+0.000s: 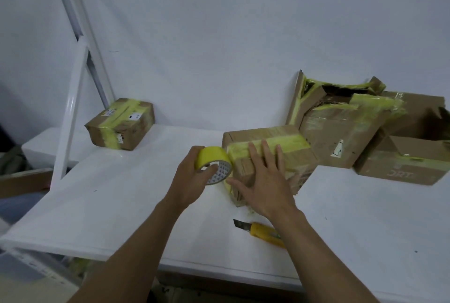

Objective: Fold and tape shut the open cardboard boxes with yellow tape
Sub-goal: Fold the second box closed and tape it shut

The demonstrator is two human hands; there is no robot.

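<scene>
Centre of frame: the left hand (192, 178) grasps a yellow tape roll (211, 155), fingers curled round it, the roll held against the left end of a cardboard box (299, 156). The right hand (265, 185) lies flat on that box, fingers straight and spread, pressing yellow tape already on it. A yellow utility knife (264, 231) lies on the white counter (121, 205), lower centre. Taped box (120, 123) at left. Open boxes (353, 127) are piled at right.
</scene>
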